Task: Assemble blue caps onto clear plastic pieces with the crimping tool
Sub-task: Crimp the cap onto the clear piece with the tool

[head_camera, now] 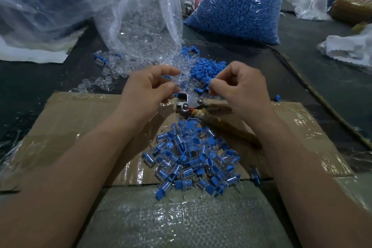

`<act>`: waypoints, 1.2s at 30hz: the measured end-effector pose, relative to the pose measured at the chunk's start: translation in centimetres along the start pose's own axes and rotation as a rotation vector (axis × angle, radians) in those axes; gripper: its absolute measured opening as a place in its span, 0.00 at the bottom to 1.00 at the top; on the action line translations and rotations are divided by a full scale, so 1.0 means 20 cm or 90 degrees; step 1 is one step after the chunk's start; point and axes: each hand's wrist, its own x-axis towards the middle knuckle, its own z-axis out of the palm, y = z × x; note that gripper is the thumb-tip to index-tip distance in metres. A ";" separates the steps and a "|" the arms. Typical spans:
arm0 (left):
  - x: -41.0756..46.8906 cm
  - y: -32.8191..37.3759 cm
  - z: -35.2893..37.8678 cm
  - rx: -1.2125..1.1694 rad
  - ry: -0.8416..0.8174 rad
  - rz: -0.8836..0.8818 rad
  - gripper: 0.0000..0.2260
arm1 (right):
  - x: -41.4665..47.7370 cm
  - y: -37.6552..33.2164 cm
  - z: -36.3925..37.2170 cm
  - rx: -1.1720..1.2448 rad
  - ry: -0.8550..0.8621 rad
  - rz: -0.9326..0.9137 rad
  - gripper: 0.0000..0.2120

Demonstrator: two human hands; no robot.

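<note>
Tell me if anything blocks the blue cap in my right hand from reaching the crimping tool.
Nothing visible does. The right hand pinches the cap close to the tool, with open space between them.

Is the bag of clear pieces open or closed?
Open: the bag of clear pieces has a wide mouth, and pieces spill out onto the table.

No legible text, label, brand, number or sign observed anywhere in the head view. Surfaces checked: the sack of blue caps [237, 2], the clear bag of plastic pieces [141, 22], the taped cardboard sheet [70, 119] on the worktop, and the crimping tool [189, 104]; all read as unmarked. The patterned package [354, 6] at far right is too blurred to tell whether it carries print.
</note>
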 end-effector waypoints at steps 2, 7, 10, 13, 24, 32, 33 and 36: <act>0.00 0.00 0.01 0.014 0.016 -0.001 0.11 | -0.02 -0.02 0.03 0.010 -0.016 -0.040 0.11; -0.01 -0.01 0.02 0.052 0.039 0.041 0.12 | -0.05 -0.06 0.07 0.032 -0.030 -0.097 0.12; 0.00 -0.01 0.04 0.038 0.047 0.047 0.12 | -0.06 -0.06 0.08 0.031 -0.058 -0.102 0.10; -0.01 -0.01 0.05 0.033 0.054 0.064 0.12 | -0.06 -0.06 0.09 0.003 -0.064 -0.107 0.10; -0.03 0.02 0.05 0.026 0.034 0.099 0.10 | -0.06 -0.05 0.11 -0.026 -0.073 -0.135 0.10; -0.03 0.04 0.03 -0.123 -0.007 0.028 0.05 | -0.06 -0.06 0.09 0.089 -0.103 -0.182 0.11; -0.03 0.05 0.03 -0.135 -0.012 0.018 0.05 | -0.07 -0.06 0.09 0.103 -0.103 -0.190 0.11; -0.03 0.04 0.03 -0.187 -0.019 -0.029 0.04 | -0.07 -0.06 0.09 0.114 -0.108 -0.201 0.14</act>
